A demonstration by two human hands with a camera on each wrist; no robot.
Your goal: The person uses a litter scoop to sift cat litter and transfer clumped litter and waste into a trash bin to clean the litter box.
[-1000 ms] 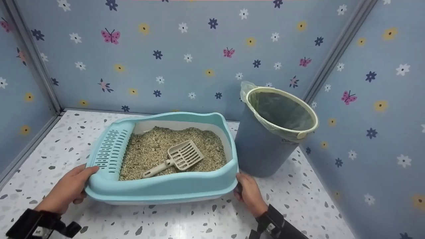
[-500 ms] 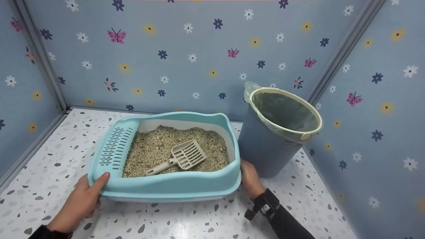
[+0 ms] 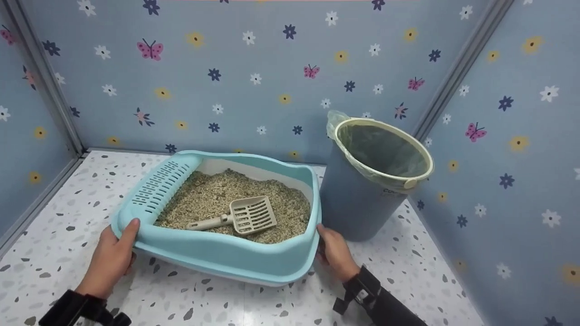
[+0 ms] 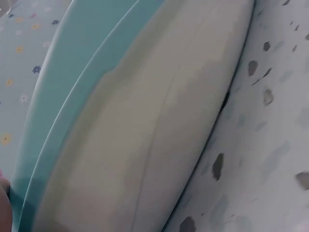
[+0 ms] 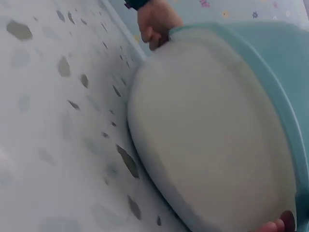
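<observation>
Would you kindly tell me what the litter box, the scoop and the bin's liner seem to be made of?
Litter box: probably moulded plastic, satin-finished, with smooth, rounded edges.
Scoop: likely rigid matte plastic, evenly beige with clean slots.
Liner: apparently thin plastic film, translucent and crinkled.

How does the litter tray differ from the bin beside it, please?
The litter tray is low and wide, the bin tall and narrow. The litter tray is turquoise and white, the bin mostly grey-blue. The litter tray contains litter and a scoop; the bin shows only a liner bag. Both are open on top.
</observation>
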